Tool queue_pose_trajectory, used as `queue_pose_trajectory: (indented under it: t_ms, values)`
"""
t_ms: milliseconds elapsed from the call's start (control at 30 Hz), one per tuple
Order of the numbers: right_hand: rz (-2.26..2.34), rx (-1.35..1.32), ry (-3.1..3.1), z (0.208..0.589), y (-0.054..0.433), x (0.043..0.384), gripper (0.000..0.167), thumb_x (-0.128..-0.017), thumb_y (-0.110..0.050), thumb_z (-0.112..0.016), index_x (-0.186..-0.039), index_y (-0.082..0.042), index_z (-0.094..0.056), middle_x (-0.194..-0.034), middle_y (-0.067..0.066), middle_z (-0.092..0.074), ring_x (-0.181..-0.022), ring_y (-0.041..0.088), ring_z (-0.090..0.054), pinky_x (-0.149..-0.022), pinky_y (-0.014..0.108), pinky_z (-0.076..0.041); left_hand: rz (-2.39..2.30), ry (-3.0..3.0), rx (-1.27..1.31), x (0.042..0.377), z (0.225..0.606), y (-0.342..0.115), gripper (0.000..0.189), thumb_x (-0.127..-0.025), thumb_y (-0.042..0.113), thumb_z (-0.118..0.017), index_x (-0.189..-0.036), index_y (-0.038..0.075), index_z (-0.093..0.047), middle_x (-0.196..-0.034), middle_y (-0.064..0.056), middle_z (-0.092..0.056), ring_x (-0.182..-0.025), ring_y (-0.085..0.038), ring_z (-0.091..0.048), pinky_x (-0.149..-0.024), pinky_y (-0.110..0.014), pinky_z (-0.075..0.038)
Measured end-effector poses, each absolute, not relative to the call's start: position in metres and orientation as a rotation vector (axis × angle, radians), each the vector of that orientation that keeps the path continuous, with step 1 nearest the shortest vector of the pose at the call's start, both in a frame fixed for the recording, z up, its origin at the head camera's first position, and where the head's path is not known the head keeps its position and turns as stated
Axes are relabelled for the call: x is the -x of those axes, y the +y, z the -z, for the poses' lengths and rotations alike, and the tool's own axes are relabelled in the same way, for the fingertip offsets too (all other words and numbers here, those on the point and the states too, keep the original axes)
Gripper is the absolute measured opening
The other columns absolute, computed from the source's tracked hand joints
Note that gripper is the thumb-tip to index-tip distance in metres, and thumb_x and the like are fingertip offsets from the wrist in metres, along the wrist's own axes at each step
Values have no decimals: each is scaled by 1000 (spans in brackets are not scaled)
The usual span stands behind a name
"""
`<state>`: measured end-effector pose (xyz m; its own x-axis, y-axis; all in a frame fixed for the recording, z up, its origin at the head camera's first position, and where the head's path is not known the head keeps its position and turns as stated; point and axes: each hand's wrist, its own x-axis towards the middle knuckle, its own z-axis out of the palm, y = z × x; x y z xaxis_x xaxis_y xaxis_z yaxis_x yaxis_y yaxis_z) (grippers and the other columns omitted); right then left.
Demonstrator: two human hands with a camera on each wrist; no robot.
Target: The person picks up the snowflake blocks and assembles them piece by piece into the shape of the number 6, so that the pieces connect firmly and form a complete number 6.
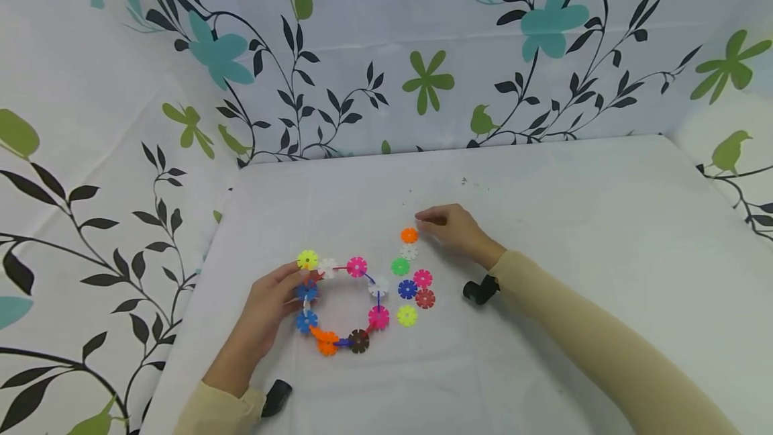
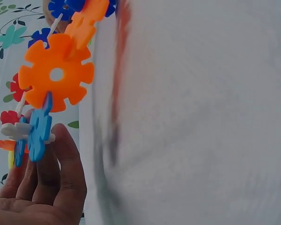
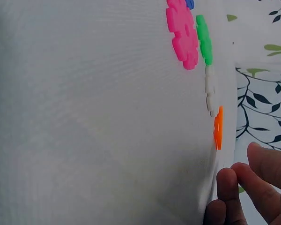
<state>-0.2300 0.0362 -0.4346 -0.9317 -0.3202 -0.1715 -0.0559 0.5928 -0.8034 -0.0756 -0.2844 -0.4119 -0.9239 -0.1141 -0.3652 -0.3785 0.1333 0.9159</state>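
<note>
My left hand [image 1: 272, 301] grips the left side of a ring of interlocking plastic discs [image 1: 378, 317]. The ring joins notched, flower-shaped pieces in blue, orange, brown, pink, white and yellow. In the left wrist view, fingers [image 2: 68, 164] curl behind a light-blue disc [image 2: 40, 133], below a large orange disc [image 2: 56, 74]; most of the thumb is out of frame. My right hand [image 1: 455, 230] is beside a loose orange disc [image 1: 409, 235] at the top of a group. The right wrist view shows its thumb and fingertips apart, with nothing between them, close to that orange disc [image 3: 218, 129].
Below the orange disc lie loose white [image 1: 408, 252], green [image 1: 400, 266], pink [image 1: 423, 278], blue [image 1: 407, 289], red [image 1: 425, 299] and yellow [image 1: 407, 315] discs. They rest on a white-covered table [image 1: 574, 220]. A leaf-patterned cloth [image 1: 362, 39] hangs behind and at the sides.
</note>
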Motion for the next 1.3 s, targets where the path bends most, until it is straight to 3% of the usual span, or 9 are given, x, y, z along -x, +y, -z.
queue_pose_trajectory:
  t_ms: [433,967,1133,1300]
  values:
    - [1032,462,2677,435,26,227,33,-88,-30,-80,-118,-17,-77,-111,-1,-69,-100,21,-58,-85,36,-51,-1970,2109,347,77,411,-268,46,-104,32,-59,-141,5,-54,-128,-13,-67,-105,-26,-71,-97,-41,-53]
    - [1085,403,2540,427,30,234,21,-95,-29,-73,-110,-16,-79,-111,1,-71,-105,23,-60,-88,36,-54,-1973,2102,380,77,410,-265,37,-107,26,-51,-138,7,-53,-130,-18,-65,-103,-26,-71,-100,-44,-50]
    - [1196,453,2439,422,29,234,20,-96,-25,-72,-112,-16,-78,-110,0,-72,-104,22,-61,-89,37,-53,-1989,2097,378,79,410,-261,37,-107,26,-51,-138,6,-52,-126,-18,-66,-101,-26,-70,-96,-39,-53]
    - [1306,568,2301,410,19,229,18,-95,-21,-73,-111,-12,-75,-105,-1,-74,-101,19,-66,-92,38,-52,-2025,2063,397,81,410,-254,35,-107,23,-49,-136,4,-52,-116,-20,-66,-91,-28,-67,-84,-33,-54]
